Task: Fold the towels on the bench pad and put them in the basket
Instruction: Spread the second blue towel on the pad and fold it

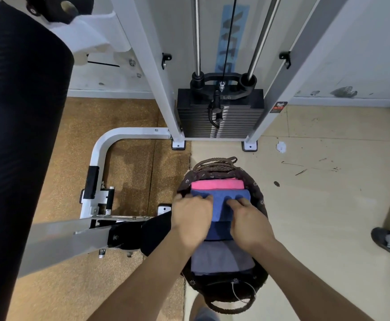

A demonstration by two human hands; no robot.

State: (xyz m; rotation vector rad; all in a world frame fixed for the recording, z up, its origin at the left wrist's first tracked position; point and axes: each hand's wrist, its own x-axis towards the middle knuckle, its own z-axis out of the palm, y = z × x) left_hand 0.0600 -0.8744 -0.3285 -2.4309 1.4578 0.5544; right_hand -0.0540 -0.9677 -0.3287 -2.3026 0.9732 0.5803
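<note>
Right, I'm at the placing step, with the blue towel (pixel 222 205) going down into the basket (pixel 259 198) on the floor in front of the weight stack (pixel 219 117). It sits in the far half, just this side of a pink towel (pixel 217 184) and lying over a darker blue towel (pixel 219 231). A grey towel (pixel 222 258) fills the near end.

To do this well, I'd judge the thing is to set the fold down flat and square to the pink one, press the far edge in so it tucks below the liner, and only then let go, both sides at once, so the layers don't spring open or slide askew. Lifting the fingers straight up, not dragging them back, should leave the fold as it is.

My left hand (pixel 193 216) and right hand (pixel 247 218) reach in side by side, palms down, forearms coming in from the near edge and converging over the basket. Both are grasping the blue towel: the fingers are curled and dig into its far edge, leaving dents in the cloth, the left near the left corner and the right at the middle. The thumbs I can't make out.

Up at the far left a white cloth (pixel 80 35) lies beside the black pad (pixel 22 112), possibly another towel to fold
</note>
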